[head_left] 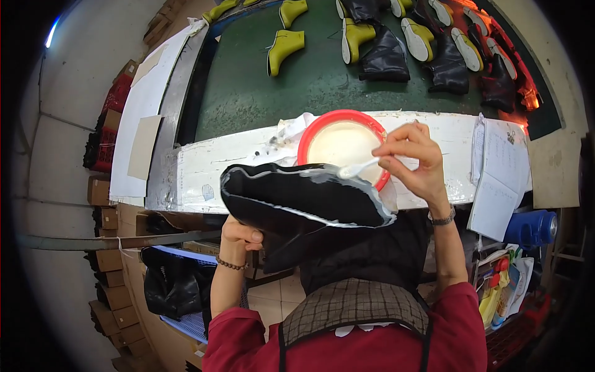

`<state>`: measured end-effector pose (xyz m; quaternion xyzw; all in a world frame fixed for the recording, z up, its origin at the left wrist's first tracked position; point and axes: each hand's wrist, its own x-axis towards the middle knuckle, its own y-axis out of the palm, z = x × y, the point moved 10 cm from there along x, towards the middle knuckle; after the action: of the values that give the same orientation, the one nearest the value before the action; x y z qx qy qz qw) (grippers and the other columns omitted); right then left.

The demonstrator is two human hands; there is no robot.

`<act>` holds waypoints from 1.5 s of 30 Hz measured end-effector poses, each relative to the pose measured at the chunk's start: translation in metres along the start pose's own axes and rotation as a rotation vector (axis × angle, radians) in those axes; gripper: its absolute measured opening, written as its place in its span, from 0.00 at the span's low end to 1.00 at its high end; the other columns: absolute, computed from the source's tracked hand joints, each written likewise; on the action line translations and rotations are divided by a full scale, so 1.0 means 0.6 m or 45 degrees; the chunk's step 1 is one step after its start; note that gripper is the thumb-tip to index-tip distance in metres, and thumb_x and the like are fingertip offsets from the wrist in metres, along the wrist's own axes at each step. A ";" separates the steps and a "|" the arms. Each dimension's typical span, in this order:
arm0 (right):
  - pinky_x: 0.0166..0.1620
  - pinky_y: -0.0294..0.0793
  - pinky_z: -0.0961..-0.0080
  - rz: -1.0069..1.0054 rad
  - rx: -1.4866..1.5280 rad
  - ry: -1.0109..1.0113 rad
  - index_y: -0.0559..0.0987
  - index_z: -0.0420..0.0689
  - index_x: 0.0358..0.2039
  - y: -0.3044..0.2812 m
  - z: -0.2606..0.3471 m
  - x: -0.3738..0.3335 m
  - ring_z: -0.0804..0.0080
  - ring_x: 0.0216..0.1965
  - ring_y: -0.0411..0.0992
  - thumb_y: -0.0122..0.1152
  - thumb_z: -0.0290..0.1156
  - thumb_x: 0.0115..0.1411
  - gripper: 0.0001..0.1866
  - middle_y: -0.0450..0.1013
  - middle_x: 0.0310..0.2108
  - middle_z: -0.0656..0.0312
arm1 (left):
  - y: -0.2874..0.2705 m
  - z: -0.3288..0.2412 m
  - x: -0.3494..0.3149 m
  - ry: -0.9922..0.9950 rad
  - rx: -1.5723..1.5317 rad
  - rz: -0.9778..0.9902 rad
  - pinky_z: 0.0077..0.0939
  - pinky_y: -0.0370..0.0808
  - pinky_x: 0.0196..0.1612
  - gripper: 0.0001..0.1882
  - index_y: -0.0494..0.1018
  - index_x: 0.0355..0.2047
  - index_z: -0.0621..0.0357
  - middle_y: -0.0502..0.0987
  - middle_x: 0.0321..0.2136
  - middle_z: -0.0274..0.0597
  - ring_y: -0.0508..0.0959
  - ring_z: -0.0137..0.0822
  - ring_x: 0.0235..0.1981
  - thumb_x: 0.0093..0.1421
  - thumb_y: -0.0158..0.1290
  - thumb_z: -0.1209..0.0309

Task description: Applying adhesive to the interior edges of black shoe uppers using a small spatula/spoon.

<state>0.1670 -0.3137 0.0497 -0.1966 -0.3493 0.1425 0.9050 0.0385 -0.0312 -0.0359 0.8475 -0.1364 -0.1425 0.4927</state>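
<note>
My left hand (240, 234) grips a black boot upper (288, 214) from below, its fingers partly hidden behind the dark material. The wide opening of the upper faces up, and a wet white coating runs along most of its edge. My right hand (416, 158) pinches a small brush (358, 168) coated in white. The brush tip touches or lies very close to the far edge of the upper. Just beyond stands a red-rimmed bowl (305, 137) of creamy white liquid, partly covered by the upper and my right hand.
A white ledge (235, 149) borders a green belt (248, 99) bearing yellow-green shoe forms (285, 51) and black boots (385, 59). An orange glow lights its right end. Papers (499, 180) and a blue jug (532, 228) are at right; a blue basket (186, 325) with black boot pieces is lower left.
</note>
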 end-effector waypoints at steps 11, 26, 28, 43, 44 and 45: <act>0.47 0.58 0.72 0.072 0.063 -0.136 0.89 0.49 0.34 0.004 0.042 0.063 0.79 0.32 0.70 0.75 0.28 0.52 0.08 0.77 0.29 0.70 | 0.013 0.023 0.007 -0.134 0.250 -0.118 0.20 0.55 0.09 0.38 0.63 0.62 0.80 0.80 0.42 0.65 0.66 0.27 0.09 0.47 0.58 0.90; 0.46 0.56 0.72 0.376 -0.004 -0.259 0.89 0.51 0.33 0.057 0.060 0.101 0.80 0.33 0.69 0.78 0.34 0.53 0.07 0.75 0.28 0.73 | 0.038 0.092 0.051 -0.562 0.604 0.001 0.19 0.61 0.09 0.44 0.55 0.68 0.69 0.78 0.37 0.54 0.69 0.27 0.10 0.50 0.59 0.86; 0.47 0.57 0.72 0.396 -0.018 -0.281 0.89 0.51 0.33 0.069 0.061 0.107 0.80 0.33 0.69 0.78 0.34 0.53 0.07 0.75 0.29 0.73 | 0.031 0.101 0.048 -0.597 0.615 -0.050 0.18 0.61 0.09 0.43 0.56 0.67 0.69 0.78 0.30 0.48 0.68 0.26 0.10 0.50 0.60 0.86; 0.48 0.57 0.70 0.239 -0.108 -0.306 0.89 0.53 0.33 0.022 0.059 0.066 0.78 0.34 0.69 0.79 0.34 0.48 0.10 0.75 0.29 0.73 | 0.045 0.044 0.032 -0.360 0.661 -0.035 0.15 0.61 0.09 0.44 0.54 0.69 0.70 0.79 0.38 0.53 0.68 0.22 0.11 0.51 0.59 0.86; 0.48 0.57 0.70 0.240 -0.107 -0.318 0.89 0.53 0.33 0.015 0.065 0.065 0.78 0.34 0.69 0.79 0.34 0.48 0.10 0.75 0.29 0.73 | 0.047 0.042 0.028 -0.348 0.665 -0.036 0.15 0.61 0.09 0.44 0.54 0.69 0.70 0.79 0.38 0.53 0.68 0.22 0.11 0.51 0.59 0.86; 0.48 0.56 0.70 0.293 -0.113 -0.304 0.89 0.53 0.33 0.013 0.058 0.063 0.78 0.33 0.69 0.79 0.34 0.48 0.10 0.75 0.30 0.73 | 0.045 0.047 0.031 -0.359 0.663 0.001 0.15 0.61 0.09 0.44 0.54 0.69 0.70 0.79 0.38 0.52 0.68 0.22 0.11 0.51 0.59 0.86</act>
<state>0.1694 -0.2826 0.0914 -0.2568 -0.4356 0.2519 0.8252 0.0428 -0.0732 -0.0277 0.9171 -0.2360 -0.2189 0.2351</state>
